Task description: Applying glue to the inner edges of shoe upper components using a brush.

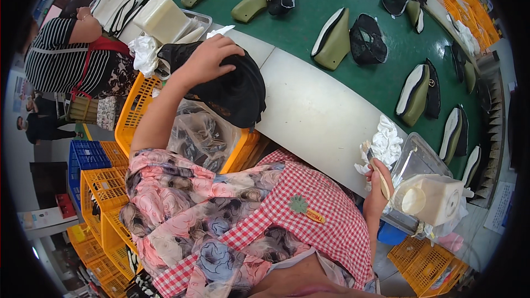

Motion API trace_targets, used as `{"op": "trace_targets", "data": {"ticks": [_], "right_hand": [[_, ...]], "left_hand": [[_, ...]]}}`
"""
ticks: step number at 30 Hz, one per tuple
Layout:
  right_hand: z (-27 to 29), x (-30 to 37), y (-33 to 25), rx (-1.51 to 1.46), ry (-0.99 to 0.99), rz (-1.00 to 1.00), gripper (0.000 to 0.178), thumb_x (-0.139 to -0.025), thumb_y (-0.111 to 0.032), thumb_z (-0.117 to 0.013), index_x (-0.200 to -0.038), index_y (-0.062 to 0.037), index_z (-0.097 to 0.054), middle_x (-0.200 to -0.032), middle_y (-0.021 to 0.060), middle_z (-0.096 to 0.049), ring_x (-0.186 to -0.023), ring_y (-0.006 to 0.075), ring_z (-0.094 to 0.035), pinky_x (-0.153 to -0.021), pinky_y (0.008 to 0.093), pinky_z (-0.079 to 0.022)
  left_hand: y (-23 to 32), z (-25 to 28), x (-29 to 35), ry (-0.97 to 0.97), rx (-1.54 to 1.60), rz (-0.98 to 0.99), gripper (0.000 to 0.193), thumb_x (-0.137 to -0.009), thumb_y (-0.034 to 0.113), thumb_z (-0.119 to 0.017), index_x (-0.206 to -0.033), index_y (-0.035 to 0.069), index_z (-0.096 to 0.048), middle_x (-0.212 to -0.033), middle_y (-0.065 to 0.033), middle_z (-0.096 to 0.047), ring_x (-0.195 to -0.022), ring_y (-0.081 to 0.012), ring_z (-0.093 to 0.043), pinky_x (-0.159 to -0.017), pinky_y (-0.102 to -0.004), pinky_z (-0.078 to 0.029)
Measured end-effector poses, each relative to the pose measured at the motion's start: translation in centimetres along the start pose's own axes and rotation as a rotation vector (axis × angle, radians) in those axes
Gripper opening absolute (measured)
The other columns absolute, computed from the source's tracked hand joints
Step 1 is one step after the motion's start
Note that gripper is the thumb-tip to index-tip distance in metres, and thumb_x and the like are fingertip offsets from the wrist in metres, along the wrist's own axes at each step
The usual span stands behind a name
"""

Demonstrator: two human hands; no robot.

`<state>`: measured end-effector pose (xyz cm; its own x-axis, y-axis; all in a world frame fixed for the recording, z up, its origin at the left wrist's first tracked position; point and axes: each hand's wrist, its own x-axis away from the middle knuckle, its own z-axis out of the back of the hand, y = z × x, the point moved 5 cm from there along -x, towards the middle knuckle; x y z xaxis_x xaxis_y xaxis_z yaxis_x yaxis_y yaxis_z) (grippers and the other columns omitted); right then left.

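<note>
My left hand (212, 59) lies over a bundle of black fabric pieces (237, 91), which look like shoe uppers, at the table's near edge. Its fingers and thumb are apart, touching the top of the bundle. At the right, my right hand (377, 186) is closed around the pale handle of a brush (383, 179). The brush's head is up against a crumpled white cloth or tissue (386, 142). Just right of this hand, a whitish plastic container (433, 198) with a round opening lies tipped in a clear tray (417, 157).
On the green surface (298, 38) beyond the white table edge (309, 99) stand several olive shoe lasts (334, 41) with black uppers (367, 38) beside them. A yellow crate (130, 107) holds bagged dark pieces (201, 138). Another person (61, 49) works at far left.
</note>
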<state>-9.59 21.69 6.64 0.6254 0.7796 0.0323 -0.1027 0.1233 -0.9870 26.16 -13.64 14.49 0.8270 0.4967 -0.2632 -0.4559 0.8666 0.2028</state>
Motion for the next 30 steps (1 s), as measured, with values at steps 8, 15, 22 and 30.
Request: {"op": "trace_targets", "data": {"ticks": [8, 15, 22, 30], "right_hand": [[0.0, 0.0, 0.5, 0.024, 0.003, 0.018, 0.031, -0.098, -0.015, -0.060, -0.125, 0.0007, -0.067, -0.111, 0.0102, -0.070, -0.089, 0.0128, -0.061, -0.080, 0.0264, -0.047], [0.3, 0.3, 0.8, 0.025, 0.052, 0.026, 0.030, -0.099, -0.014, -0.059, -0.124, 0.0000, -0.067, -0.108, 0.0095, -0.069, -0.087, 0.0124, -0.061, -0.078, 0.0256, -0.047], [-0.1, -0.1, 0.5, 0.065, 0.013, 0.088, 0.027, -0.099, -0.012, -0.058, -0.121, 0.0015, -0.067, -0.108, 0.0111, -0.066, -0.091, 0.0157, -0.062, -0.081, 0.0269, -0.049], [-0.3, 0.0, 0.6, 0.099, -0.024, 0.135, 0.026, -0.099, -0.010, -0.058, -0.120, 0.0021, -0.067, -0.108, 0.0127, -0.066, -0.093, 0.0169, -0.062, -0.081, 0.0272, -0.049]], "left_hand": [[-4.5, -6.3, -2.6, 0.158, -0.170, -0.077, 0.028, -0.069, 0.012, -0.079, -0.091, 0.009, -0.061, -0.089, -0.0073, -0.060, -0.093, -0.0324, -0.056, -0.082, -0.0429, -0.048], [-3.9, -5.9, -3.8, 0.444, -0.191, 0.065, 0.023, -0.079, 0.012, -0.073, -0.101, 0.011, -0.066, -0.089, -0.0059, -0.064, -0.087, -0.0281, -0.061, -0.075, -0.0396, -0.052], [-2.1, -6.0, -3.1, 0.472, -0.433, -0.158, 0.021, -0.078, 0.011, -0.072, -0.097, 0.012, -0.061, -0.086, -0.0043, -0.058, -0.081, -0.0225, -0.060, -0.067, -0.0342, -0.052], [-2.8, -7.2, -2.8, 0.369, -0.554, 0.015, 0.042, -0.072, 0.017, -0.076, -0.112, 0.016, -0.065, -0.093, -0.0035, -0.056, -0.088, -0.0241, -0.056, -0.076, -0.0388, -0.046]]}}
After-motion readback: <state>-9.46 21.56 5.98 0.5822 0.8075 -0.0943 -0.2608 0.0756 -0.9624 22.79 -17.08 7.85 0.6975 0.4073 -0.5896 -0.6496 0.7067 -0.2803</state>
